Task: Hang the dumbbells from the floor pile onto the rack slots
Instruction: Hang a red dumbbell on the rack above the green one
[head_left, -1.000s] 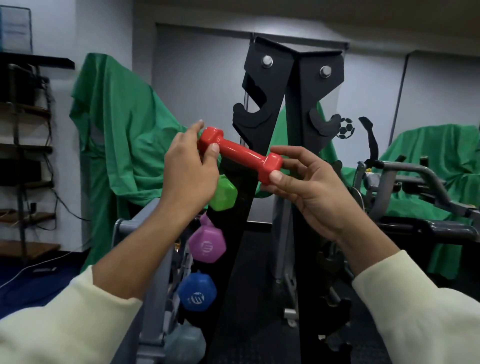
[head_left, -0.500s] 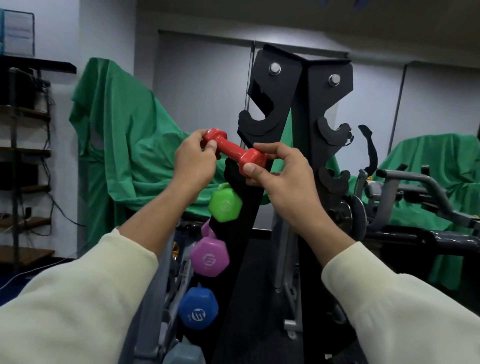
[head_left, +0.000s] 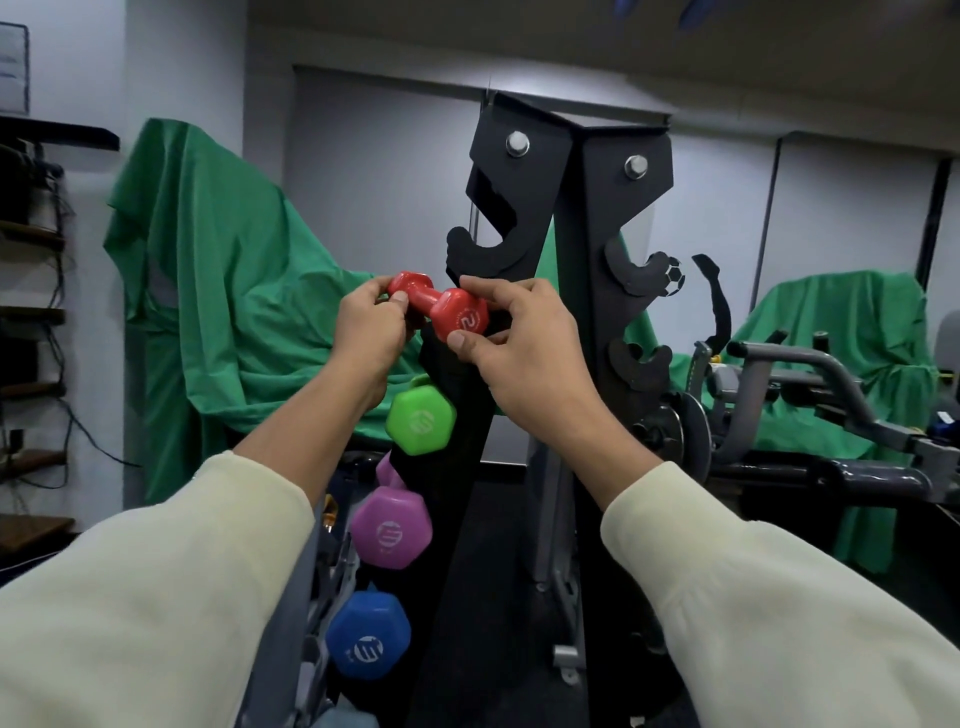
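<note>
both hands (head_left: 370, 332) (head_left: 524, 348) pinching red dumbbell (head_left: 441, 307), long axis near-level, numbered end toward camera

four dumbbells (head_left: 439, 310), maybe a fifth; one rack (head_left: 569, 218); two hands (head_left: 363, 332).

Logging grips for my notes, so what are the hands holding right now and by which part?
Both hold the red dumbbell: left hand pinches its far head, right hand its near head.
</note>
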